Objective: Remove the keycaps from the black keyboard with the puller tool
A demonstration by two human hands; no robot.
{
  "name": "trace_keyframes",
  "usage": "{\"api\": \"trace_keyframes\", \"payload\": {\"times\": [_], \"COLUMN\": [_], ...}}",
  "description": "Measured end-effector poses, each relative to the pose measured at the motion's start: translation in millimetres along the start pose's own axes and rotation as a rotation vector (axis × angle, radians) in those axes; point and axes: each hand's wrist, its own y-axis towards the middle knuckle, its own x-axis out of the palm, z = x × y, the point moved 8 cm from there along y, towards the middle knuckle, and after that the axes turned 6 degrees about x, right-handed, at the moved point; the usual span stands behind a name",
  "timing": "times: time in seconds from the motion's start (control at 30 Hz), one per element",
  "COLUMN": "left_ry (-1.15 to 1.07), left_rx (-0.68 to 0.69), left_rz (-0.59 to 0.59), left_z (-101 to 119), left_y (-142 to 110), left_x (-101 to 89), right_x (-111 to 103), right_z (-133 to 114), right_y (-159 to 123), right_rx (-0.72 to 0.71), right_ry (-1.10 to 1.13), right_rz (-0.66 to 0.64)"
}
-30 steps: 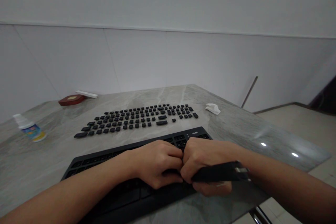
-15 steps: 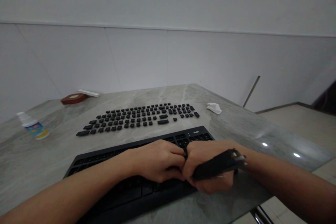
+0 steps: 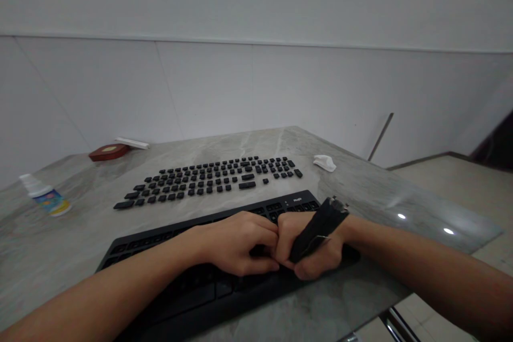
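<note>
A black keyboard (image 3: 236, 293) lies at a slant under my hands, most of its keycaps off at the visible upper part. My right hand (image 3: 316, 256) is wrapped round a black handheld tool (image 3: 316, 232), whose end with small metal tips points up and to the right. A thin wire-like piece shows on the tool's side. My left hand (image 3: 242, 243) rests over the keyboard, fingers curled, its fingertips touching my right hand. What those fingertips pinch, if anything, is hidden. Behind the keyboard, loose black keycaps (image 3: 196, 184) are laid out in rows.
At the left on the grey marbled table (image 3: 86, 235) stands a white spray bottle (image 3: 50, 197) with a colourful label. A reddish-brown box (image 3: 108, 152) and a white strip (image 3: 132, 143) lie at the back left. A crumpled white tissue (image 3: 324, 163) is right of the keycaps.
My right hand has turned, so the tool now points more steeply upward, and it has shifted slightly left. My left hand stays nearly in place. The view has shifted slightly.
</note>
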Motion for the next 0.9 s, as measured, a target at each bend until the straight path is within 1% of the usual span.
{"api": "trace_keyframes", "payload": {"times": [0.13, 0.2, 0.3, 0.4, 0.5, 0.57, 0.63, 0.73, 0.8, 0.9], "left_ry": [-0.003, -0.007, -0.016, 0.000, 0.034, 0.051, 0.053, 0.012, -0.018, -0.044], "left_rx": [0.009, 0.025, 0.050, 0.070, 0.089, 0.083, 0.045, -0.022, -0.047, -0.054], "left_rz": [0.015, 0.030, 0.058, 0.066, 0.057, 0.049, 0.041, 0.033, 0.027, 0.018], "left_z": [-0.6, -0.8, -1.2, -1.9, -2.0, -2.9, -5.2, -8.0, -8.0, -6.5], "left_y": [-0.7, -1.2, -2.0, -2.8, -3.5, -3.7, -3.6, -3.1, -2.6, -1.8], "left_x": [0.3, 0.6, 0.5, 1.5, 3.2, 4.0, 3.7, 2.1, 1.0, 0.1], "right_x": [-0.7, 1.5, 6.2, 8.4, 9.8, 7.2, 3.7, 0.8, -1.0, -3.6], "right_z": [-3.7, -5.1, -6.3, -11.4, -14.7, -13.3, -8.3, 2.0, 5.9, 5.3], "right_y": [0.9, 1.1, 1.3, 1.2, 0.8, 0.3, -0.3, -0.9, -0.9, -0.7], "right_rx": [-0.047, -0.035, 0.048, 0.137, 0.202, 0.220, 0.227, 0.241, 0.242, 0.231], "right_ry": [-0.060, -0.134, -0.280, -0.427, -0.491, -0.438, -0.288, -0.062, -0.015, -0.036], "right_rz": [0.081, 0.085, 0.048, 0.044, 0.052, 0.078, 0.085, 0.047, 0.040, 0.067]}}
